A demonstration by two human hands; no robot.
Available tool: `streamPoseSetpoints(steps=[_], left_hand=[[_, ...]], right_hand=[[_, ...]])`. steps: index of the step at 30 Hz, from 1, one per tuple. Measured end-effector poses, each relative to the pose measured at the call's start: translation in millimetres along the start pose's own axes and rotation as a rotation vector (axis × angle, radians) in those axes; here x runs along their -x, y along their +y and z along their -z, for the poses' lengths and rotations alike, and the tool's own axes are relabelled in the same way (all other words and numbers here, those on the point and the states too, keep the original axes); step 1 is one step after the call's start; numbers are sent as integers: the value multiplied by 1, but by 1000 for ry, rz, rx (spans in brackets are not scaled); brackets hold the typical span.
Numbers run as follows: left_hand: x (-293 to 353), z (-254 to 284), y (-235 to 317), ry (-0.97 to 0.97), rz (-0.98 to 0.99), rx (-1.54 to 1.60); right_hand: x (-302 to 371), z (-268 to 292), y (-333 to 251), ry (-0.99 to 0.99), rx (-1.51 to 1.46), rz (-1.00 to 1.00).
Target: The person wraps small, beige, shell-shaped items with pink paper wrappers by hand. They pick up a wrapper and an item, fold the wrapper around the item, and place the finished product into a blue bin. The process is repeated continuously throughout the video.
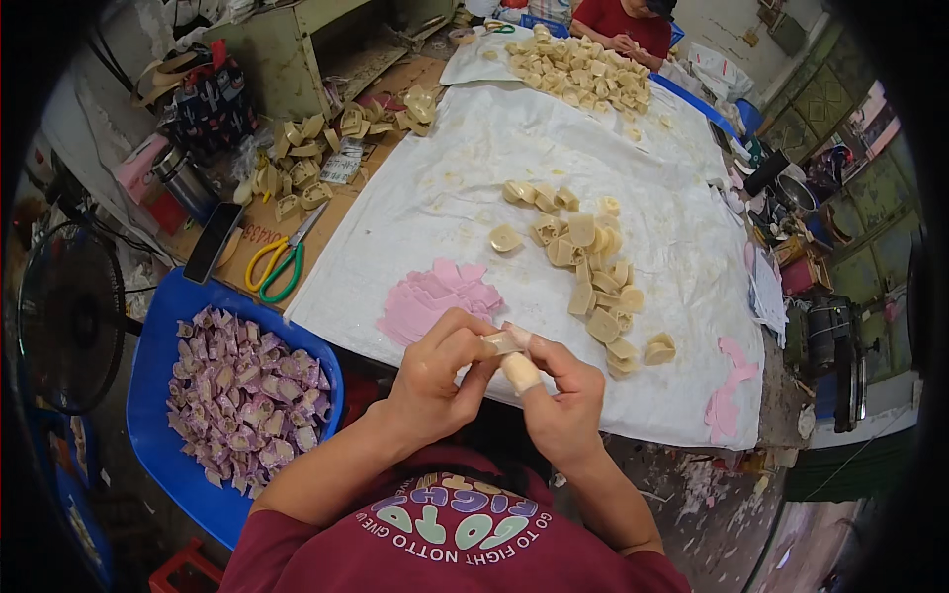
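My left hand (435, 376) and my right hand (565, 400) meet above the near edge of the cloth-covered table. Between their fingertips is a small, pale beige piece (502, 342), partly hidden by the fingers. Its exact kind is not clear. A cream-coloured cover wraps my right thumb (521, 373). Just beyond my left hand lies a flat pile of thin pink sheets (435, 299). Farther off, a loose row of hollow beige plastic-looking pieces (583, 247) curves across the white cloth (395, 212). A single such piece (505, 238) sits apart to their left.
At lower left, a blue basin (148, 395) holds many purple-and-beige pieces. Yellow-and-green-handled scissors (282, 262), a phone (213, 242) and more beige pieces (297, 163) lie along the left side. A large heap (578, 74) stands at the far end near another person (633, 30). Pink scraps (730, 390) lie right.
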State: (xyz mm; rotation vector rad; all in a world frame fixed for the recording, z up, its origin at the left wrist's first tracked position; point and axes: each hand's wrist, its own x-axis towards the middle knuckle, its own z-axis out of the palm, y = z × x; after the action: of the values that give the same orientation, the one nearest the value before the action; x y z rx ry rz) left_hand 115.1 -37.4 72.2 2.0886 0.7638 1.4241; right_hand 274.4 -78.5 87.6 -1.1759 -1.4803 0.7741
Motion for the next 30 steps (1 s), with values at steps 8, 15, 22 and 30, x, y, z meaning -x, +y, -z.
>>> streamPoseSetpoints(steps=[8, 15, 22, 30], left_hand=[[-3, 3, 5, -27, 443, 835], [-4, -1, 5, 106, 157, 242], [-4, -4, -2, 84, 335, 275], [-10, 18, 5, 2, 698, 954]], right_hand=[[-12, -4, 1, 149, 170, 488], [-20, -18, 13, 61, -128, 234], [-26, -15, 15, -14, -52, 143], [-18, 7, 14, -253, -530, -84]])
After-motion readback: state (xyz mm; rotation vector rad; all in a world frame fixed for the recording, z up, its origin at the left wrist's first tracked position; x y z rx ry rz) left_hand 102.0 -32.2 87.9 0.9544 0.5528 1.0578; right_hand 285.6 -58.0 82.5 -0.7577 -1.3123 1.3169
